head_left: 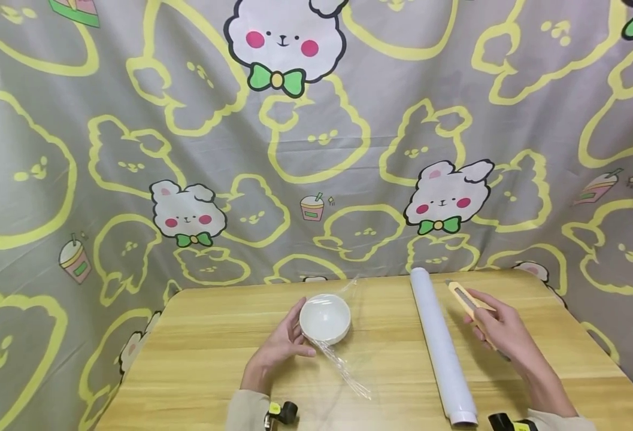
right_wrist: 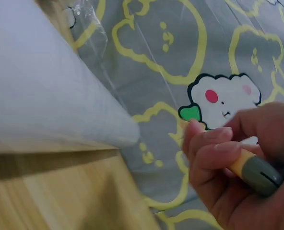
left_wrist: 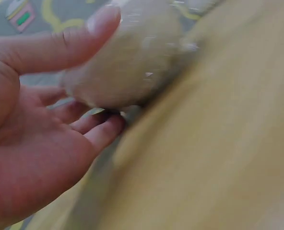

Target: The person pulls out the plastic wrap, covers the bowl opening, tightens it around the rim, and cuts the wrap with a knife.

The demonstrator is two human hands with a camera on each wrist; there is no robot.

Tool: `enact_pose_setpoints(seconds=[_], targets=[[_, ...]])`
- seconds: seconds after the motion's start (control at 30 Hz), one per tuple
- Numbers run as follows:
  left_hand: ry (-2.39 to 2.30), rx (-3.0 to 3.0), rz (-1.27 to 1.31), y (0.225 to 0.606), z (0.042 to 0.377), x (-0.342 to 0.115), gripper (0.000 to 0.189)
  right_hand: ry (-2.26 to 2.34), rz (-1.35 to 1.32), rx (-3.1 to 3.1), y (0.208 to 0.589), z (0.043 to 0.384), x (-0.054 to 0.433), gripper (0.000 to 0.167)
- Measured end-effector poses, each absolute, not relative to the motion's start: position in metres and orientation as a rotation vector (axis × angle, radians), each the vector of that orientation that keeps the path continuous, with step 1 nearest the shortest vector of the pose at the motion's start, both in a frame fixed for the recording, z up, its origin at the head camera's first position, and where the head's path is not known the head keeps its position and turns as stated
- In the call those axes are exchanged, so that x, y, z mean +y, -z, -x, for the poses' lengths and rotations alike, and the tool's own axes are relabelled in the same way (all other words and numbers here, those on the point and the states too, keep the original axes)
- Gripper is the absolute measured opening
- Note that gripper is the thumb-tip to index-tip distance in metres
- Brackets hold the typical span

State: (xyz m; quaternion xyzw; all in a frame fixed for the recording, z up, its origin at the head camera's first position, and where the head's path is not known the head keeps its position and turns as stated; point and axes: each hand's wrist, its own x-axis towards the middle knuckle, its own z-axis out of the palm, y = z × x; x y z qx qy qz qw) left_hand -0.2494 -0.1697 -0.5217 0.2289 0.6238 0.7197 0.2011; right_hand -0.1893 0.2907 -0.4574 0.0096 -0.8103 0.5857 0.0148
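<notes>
Fingers of the right hand [head_left: 498,329] clamp round a yellow cutter [head_left: 469,306] at the right of the frame, its long axis slanting, tip toward upper left, probably to leave that end free. Spread apart, the left hand's [head_left: 282,342] fingers curve beside the white bowl [head_left: 324,318], seemingly steadying it; it sits mouth up, lower centre, clear film [head_left: 340,363] trailing lower right. Between bowl and cutter, a white roll [head_left: 440,347] lies lengthwise, tilting slightly leftward at top.

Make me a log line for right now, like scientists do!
left hand: beside bowl with clear film | right hand: holds yellow cutter | white roll: on table between hands
</notes>
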Motion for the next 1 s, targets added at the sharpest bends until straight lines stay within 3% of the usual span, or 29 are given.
enact_pose_setpoints(seconds=[0.23, 0.73, 1.0], targets=[[-2.140, 1.816, -0.490, 0.530, 0.247, -0.156, 0.113, -2.050, 0.010, -2.479, 0.479, 0.193, 0.311, 0.056], [-2.165, 1.839, -0.459, 0.529, 0.244, -0.151, 0.107, -2.429, 0.033, -2.292, 0.506, 0.200, 0.326, 0.073], [-2.165, 1.829, -0.475, 0.529, 0.245, -0.151, 0.108, -2.339, 0.084, -2.340, 0.512, 0.199, 0.331, 0.066]])
